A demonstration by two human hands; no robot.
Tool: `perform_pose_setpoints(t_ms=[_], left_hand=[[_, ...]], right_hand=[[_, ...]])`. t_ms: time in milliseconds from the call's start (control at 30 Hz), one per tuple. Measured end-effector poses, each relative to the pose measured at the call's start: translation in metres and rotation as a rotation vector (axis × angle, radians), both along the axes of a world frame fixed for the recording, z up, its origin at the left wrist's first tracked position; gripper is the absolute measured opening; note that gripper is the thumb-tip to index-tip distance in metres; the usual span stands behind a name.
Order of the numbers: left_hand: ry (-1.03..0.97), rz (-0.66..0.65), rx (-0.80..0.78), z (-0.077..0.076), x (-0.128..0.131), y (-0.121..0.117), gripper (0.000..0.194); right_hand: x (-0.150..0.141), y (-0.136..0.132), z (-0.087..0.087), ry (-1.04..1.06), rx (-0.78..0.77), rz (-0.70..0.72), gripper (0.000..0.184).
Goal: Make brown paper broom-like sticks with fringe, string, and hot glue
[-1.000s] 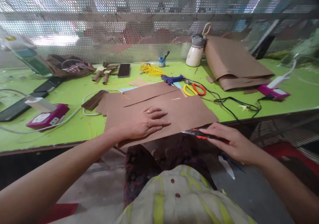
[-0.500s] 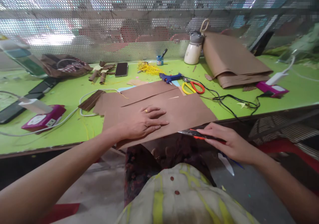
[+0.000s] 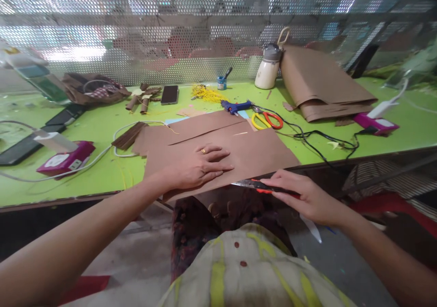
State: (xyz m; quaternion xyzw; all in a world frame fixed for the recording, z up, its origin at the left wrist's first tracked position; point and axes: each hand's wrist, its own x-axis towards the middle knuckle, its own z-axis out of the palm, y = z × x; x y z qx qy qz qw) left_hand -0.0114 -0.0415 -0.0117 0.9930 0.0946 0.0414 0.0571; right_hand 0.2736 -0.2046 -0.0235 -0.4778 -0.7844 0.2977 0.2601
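In the head view, brown paper is being pressed down by the loosely spread left hand, while lengthwise along the paper's near edge a cutter, blade leftward, is being clasped by the nearer right hand, no lettering being legible on the blue jar beyond the paper.

Flat sheet of paper is toned plain brown; slim hand-held cutting tool is coloured blk w/ orange-red trim & silver blade. Broad flat tabletop is coloured lime green, dk-flecked. Loop-handled scissors are done in yellow & orange-red, pistol-shaped glue gun in dk blue. Pale grey-beige buttoned cloth shirt is patterned w/ yellow-green stripes, btns coloured brown.
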Motion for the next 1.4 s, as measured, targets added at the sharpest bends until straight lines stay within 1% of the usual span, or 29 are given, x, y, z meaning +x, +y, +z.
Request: perform_pose_setpoints(t_ms=[267, 467, 600, 767, 1000, 1167, 1400], left_hand=[[-0.016, -0.015, 0.013, -0.006, 0.0, 0.003, 0.041], [-0.031, -0.025, 0.018, -0.005, 0.0, 0.001, 0.041], [-0.031, -0.018, 0.013, -0.004, 0.0, -0.001, 0.041], [-0.036, -0.02, 0.015, -0.003, 0.0, -0.002, 0.041], [-0.052, -0.013, 0.028, -0.005, -0.001, -0.004, 0.041], [-0.048, -0.004, 0.034, -0.005, -0.001, -0.006, 0.041], [-0.059, 0.013, 0.035, -0.006, 0.0, -0.009, 0.041]], right_hand=[[-0.011, 0.002, 0.002, 0.0, -0.013, 0.023, 0.035], [-0.022, 0.003, -0.001, 0.008, -0.005, 0.03, 0.036], [-0.029, 0.005, -0.004, 0.022, -0.015, 0.058, 0.037], [-0.042, 0.008, -0.004, 0.042, -0.013, 0.09, 0.038], [-0.063, 0.008, -0.005, 0.066, -0.044, 0.103, 0.038], [-0.076, 0.009, -0.006, 0.084, -0.042, 0.111, 0.038], [-0.091, 0.01, -0.003, 0.102, -0.049, 0.131, 0.037]])
